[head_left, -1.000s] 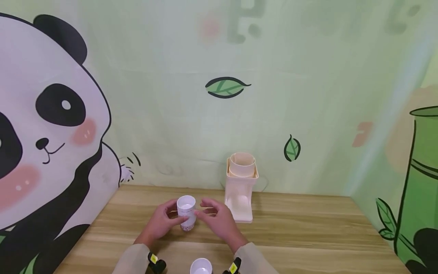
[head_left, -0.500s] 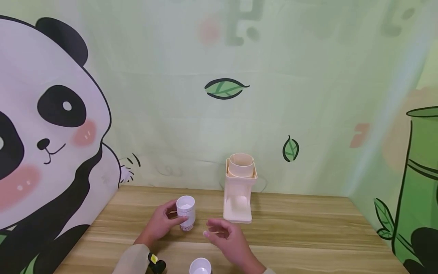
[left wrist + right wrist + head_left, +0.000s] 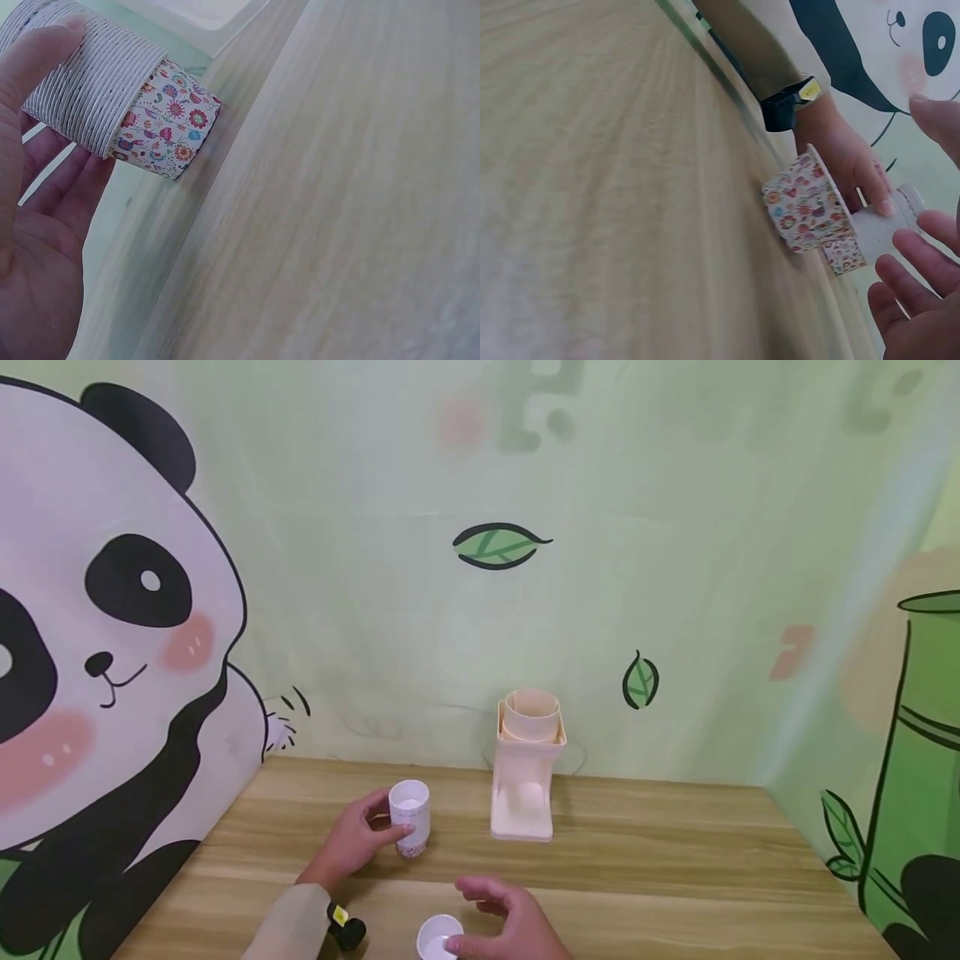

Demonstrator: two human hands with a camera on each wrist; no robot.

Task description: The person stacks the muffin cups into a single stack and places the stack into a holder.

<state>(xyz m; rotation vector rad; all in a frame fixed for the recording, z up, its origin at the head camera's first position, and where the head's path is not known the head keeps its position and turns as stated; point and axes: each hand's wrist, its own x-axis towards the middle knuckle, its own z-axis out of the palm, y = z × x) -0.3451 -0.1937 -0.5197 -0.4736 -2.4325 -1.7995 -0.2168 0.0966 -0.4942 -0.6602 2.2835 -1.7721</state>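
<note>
My left hand [image 3: 352, 839] grips a stack of nested paper cups [image 3: 411, 820], thumb on the near side and fingers behind. White rims are packed closely together, and the lowest cup shows a flower print [image 3: 169, 120]. Whether the stack's base touches the table I cannot tell. One more paper cup [image 3: 433, 935], with a floral outside [image 3: 802, 206] and white inside, stands upright near the table's front. Just right of it is my right hand [image 3: 516, 920], fingers spread. The thumb overlaps this cup in the head view, but the right wrist view shows a gap between them.
A pale pink stand [image 3: 521, 785] with a round tube on top stands at the back of the wooden table [image 3: 675, 860]. Behind it hangs a green backdrop [image 3: 375, 610] with a printed panda. A black wrist camera [image 3: 347, 928] sits on the left sleeve.
My right hand has left the stack's side and come down and toward me, to the single cup. The left hand keeps its hold on the stack in nearly the same place.
</note>
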